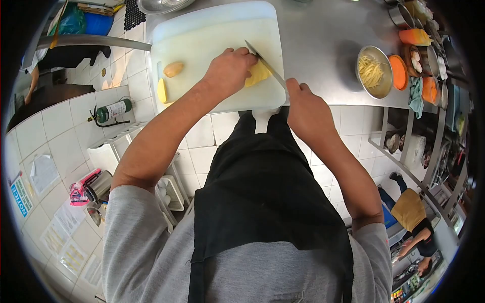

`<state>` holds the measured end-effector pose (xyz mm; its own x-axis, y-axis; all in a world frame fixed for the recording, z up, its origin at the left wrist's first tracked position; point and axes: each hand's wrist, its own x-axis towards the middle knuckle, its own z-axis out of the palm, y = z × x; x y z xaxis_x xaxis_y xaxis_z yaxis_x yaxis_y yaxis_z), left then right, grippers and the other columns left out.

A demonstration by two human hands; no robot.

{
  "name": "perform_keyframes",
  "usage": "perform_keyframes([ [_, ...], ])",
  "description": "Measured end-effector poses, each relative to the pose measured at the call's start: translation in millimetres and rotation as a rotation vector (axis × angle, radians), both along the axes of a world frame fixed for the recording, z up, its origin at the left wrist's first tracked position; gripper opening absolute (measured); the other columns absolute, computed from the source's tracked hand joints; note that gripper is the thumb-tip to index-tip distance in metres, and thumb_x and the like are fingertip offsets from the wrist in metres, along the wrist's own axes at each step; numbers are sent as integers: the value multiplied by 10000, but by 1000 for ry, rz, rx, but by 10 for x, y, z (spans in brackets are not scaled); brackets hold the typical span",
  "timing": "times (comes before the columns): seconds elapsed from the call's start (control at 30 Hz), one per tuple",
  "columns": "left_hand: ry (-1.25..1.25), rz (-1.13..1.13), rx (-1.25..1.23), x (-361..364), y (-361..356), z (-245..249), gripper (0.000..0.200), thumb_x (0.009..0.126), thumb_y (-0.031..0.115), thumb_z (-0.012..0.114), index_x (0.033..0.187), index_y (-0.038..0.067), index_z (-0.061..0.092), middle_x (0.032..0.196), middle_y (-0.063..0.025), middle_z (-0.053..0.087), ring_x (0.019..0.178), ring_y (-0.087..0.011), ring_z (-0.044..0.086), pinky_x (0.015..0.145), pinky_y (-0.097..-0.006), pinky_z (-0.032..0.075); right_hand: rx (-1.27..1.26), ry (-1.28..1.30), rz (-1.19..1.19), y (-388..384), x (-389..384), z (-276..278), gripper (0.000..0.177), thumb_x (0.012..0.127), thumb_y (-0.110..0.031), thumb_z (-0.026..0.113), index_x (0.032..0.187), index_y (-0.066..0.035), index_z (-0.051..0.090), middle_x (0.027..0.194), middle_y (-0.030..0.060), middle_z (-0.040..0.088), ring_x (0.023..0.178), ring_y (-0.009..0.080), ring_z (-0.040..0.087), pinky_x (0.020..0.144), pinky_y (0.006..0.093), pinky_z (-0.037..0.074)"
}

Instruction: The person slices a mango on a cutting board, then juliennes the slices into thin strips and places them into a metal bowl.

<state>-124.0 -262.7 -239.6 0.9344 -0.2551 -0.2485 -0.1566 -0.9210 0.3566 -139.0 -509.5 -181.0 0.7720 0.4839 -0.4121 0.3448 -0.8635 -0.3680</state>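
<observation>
My right hand is closed round the handle of a kitchen knife, its blade slanting up and left over the cutting board. Under and beside the blade lies yellow potato, cut into thin slices as far as I can see. My left hand presses on that potato with bent fingers, close to the blade. Farther left on the board are a whole peeled-looking potato and a cut yellow piece near the edge.
A metal bowl of yellow strips stands to the right on the steel table. Beside it are an orange container and a green cloth. Another metal bowl sits at the top. A person is at lower right.
</observation>
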Motion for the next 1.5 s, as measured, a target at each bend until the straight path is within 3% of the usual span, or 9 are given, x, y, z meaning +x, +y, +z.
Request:
perform_keyframes([
  [0.07, -8, -12, 3, -12, 17, -32, 390, 919, 105, 784, 1308, 117, 757, 1253, -97, 705, 1146, -362, 684, 1039, -447, 583, 9, 1, -8, -71, -81, 114, 283, 965, -12, 554, 1243, 9, 507, 1085, 300, 674, 888, 490, 744, 790, 552, 622],
  [0.27, -41, -23, 7, -5, 18, -48, 399, 917, 95, 781, 1315, 125, 772, 1221, -65, 723, 1083, -342, 692, 968, -437, 617, 40, -57, 17, 44, 56, -246, 290, 963, -19, 555, 1249, 7, 510, 1057, 294, 677, 861, 498, 741, 786, 553, 619],
  [0.37, -28, 3, -7, -22, 10, -27, 406, 906, 101, 784, 1312, 128, 775, 1235, -85, 723, 1103, -359, 690, 1023, -439, 583, 43, -42, 5, -5, -1, 3, 268, 964, -19, 553, 1228, 4, 513, 1045, 286, 681, 864, 494, 744, 775, 542, 622],
  [0.57, -14, 14, -15, -12, 7, -49, 405, 898, 86, 787, 1301, 121, 783, 1215, -84, 728, 1111, -354, 686, 1021, -434, 589, 16, -20, 28, 47, 22, -224, 274, 966, -18, 548, 1236, 10, 516, 1059, 283, 684, 876, 499, 746, 788, 556, 619],
  [0.77, -60, -2, -13, -54, 28, -69, 407, 923, 92, 776, 1328, 131, 777, 1214, -52, 720, 1082, -322, 680, 962, -423, 614, 14, 8, -8, -47, -93, 67, 279, 968, -6, 544, 1244, 15, 516, 1073, 288, 685, 880, 485, 749, 797, 554, 619],
  [0.87, -35, 10, -18, -31, 12, -48, 378, 897, 89, 793, 1274, 120, 771, 1244, -71, 724, 1112, -351, 684, 997, -439, 596, 43, -35, -4, 44, -12, -310, 287, 964, 0, 554, 1248, 17, 512, 1078, 289, 687, 878, 469, 754, 790, 542, 625],
  [1.07, -190, -1, -100, -133, 77, -170, 305, 906, 96, 798, 1210, 101, 767, 1184, -54, 720, 1047, -327, 692, 910, -437, 628, 2, -37, 12, 97, 4, -266, 257, 975, -9, 552, 1225, 13, 498, 1081, 281, 679, 863, 450, 758, 763, 528, 632],
  [1.37, -89, 2, -26, -78, 33, -98, 315, 900, 96, 779, 1214, 105, 776, 1189, -58, 736, 1058, -335, 696, 951, -429, 606, -21, -35, 36, -58, -140, 138, 253, 992, -22, 539, 1239, 10, 501, 1063, 278, 676, 854, 459, 755, 749, 540, 631],
  [1.5, -89, -1, -18, -70, 18, -95, 320, 911, 106, 776, 1231, 113, 781, 1185, -49, 743, 1059, -327, 698, 945, -425, 607, 0, -8, -2, 8, -38, -224, 354, 944, 24, 555, 1293, -4, 499, 1088, 281, 684, 904, 508, 724, 801, 584, 589],
])
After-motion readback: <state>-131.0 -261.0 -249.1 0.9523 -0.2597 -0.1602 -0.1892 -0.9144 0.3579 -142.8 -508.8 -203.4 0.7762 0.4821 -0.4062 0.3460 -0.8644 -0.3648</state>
